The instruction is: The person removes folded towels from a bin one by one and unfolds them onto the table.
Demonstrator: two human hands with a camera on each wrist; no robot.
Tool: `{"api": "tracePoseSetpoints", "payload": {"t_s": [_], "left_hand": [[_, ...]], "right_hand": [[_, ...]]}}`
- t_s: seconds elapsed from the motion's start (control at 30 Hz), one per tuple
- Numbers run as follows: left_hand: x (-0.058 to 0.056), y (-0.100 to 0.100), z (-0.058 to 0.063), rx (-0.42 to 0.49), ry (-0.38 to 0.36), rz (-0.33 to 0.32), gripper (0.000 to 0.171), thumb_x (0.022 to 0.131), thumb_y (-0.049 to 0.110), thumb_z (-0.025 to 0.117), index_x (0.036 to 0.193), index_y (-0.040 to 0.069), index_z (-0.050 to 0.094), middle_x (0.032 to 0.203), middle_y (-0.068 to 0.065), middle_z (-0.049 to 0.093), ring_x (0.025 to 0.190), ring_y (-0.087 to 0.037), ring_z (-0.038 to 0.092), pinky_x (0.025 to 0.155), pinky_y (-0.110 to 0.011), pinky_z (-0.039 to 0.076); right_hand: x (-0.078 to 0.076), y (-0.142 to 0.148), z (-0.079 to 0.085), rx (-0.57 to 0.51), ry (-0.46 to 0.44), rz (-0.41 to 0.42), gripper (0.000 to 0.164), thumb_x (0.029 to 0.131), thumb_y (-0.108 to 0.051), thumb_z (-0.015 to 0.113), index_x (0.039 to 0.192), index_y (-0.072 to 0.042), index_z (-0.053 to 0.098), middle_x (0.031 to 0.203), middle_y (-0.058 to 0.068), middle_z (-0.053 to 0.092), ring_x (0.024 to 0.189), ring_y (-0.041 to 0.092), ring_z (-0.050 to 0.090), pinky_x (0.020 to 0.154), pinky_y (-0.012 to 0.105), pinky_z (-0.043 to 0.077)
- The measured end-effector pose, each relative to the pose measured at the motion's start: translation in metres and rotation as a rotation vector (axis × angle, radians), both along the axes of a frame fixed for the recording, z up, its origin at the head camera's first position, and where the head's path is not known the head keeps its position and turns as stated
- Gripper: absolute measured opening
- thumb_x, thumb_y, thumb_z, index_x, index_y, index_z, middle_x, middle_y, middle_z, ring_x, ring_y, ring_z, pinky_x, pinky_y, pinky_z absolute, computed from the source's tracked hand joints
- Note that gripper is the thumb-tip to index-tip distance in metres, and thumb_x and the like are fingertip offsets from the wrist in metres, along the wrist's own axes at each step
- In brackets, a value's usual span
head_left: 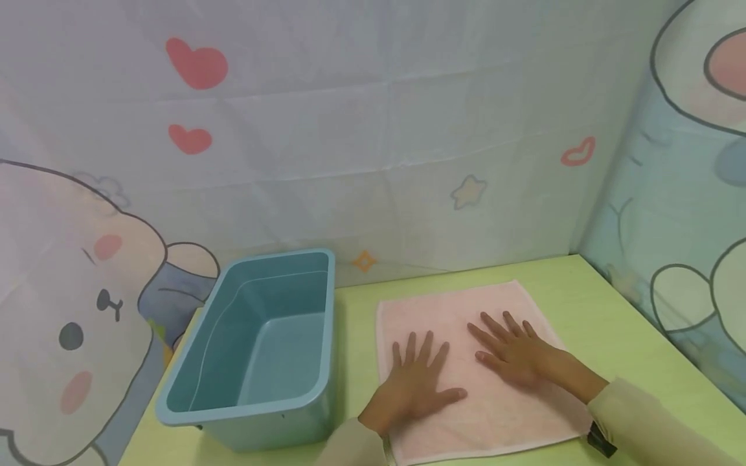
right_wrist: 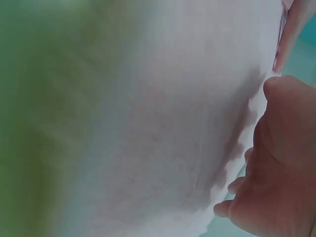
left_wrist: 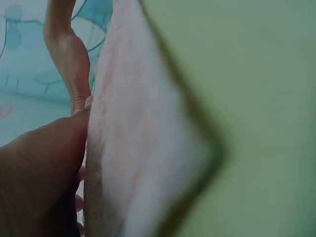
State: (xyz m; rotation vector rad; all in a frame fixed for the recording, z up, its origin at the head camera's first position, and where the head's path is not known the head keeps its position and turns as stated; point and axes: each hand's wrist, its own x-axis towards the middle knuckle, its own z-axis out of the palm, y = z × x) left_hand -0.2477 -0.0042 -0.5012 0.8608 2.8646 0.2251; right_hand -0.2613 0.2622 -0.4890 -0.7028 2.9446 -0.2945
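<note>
A pink towel with a pale border lies spread flat on the yellow-green table. My left hand rests palm down on its left part, fingers straight and spread apart. On the upper right part of the towel lies my right hand, also with fingers extended and spread. In the left wrist view the left hand shows beside the towel's surface, with a towel corner near the camera. The right wrist view shows the right hand just over the towel, casting a shadow on it. Neither hand grips anything.
To the left of the towel stands a blue-grey plastic basin, with nothing seen inside. The yellow-green table meets a cartoon-printed cloth backdrop behind and at the right. A dark band shows at the right sleeve.
</note>
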Motion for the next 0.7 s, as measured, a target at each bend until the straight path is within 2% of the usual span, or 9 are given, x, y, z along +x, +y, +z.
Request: {"api": "tracePoseSetpoints", "payload": {"t_s": [0.17, 0.33, 0.5, 0.7], "left_hand": [[0.023, -0.012, 0.005, -0.046, 0.007, -0.053, 0.097, 0.096, 0.080, 0.038, 0.167, 0.016, 0.021, 0.172, -0.015, 0.009, 0.156, -0.045, 0.006, 0.120, -0.067, 0.013], [0.042, -0.029, 0.010, -0.064, -0.005, -0.072, 0.097, 0.096, 0.080, 0.037, 0.167, 0.015, 0.021, 0.173, -0.014, 0.009, 0.157, -0.042, 0.007, 0.122, -0.062, 0.015], [0.052, -0.044, 0.009, -0.061, -0.002, -0.095, 0.092, 0.100, 0.075, 0.036, 0.167, 0.013, 0.021, 0.172, -0.016, 0.010, 0.157, -0.041, 0.008, 0.122, -0.059, 0.017], [0.062, -0.054, 0.010, -0.091, 0.033, -0.107, 0.090, 0.102, 0.075, 0.029, 0.167, 0.014, 0.020, 0.172, -0.014, 0.011, 0.158, -0.038, 0.009, 0.123, -0.055, 0.018]], "right_hand": [[0.029, -0.002, -0.001, 0.002, 0.021, 0.027, 0.063, 0.111, -0.053, 0.034, 0.165, -0.021, 0.029, 0.170, 0.018, 0.017, 0.150, 0.058, 0.013, 0.113, 0.077, 0.013], [0.051, 0.006, -0.009, -0.031, 0.057, 0.018, 0.062, 0.111, -0.053, 0.035, 0.166, -0.025, 0.028, 0.171, 0.014, 0.017, 0.151, 0.055, 0.013, 0.114, 0.075, 0.014], [0.060, 0.022, -0.016, -0.078, 0.083, 0.003, 0.060, 0.112, -0.050, 0.038, 0.166, -0.028, 0.027, 0.172, 0.011, 0.017, 0.152, 0.053, 0.011, 0.115, 0.074, 0.013], [0.066, 0.041, -0.030, -0.107, 0.178, 0.001, 0.057, 0.110, -0.042, 0.048, 0.163, -0.027, 0.035, 0.169, 0.013, 0.026, 0.149, 0.057, 0.020, 0.113, 0.073, 0.015]]}}
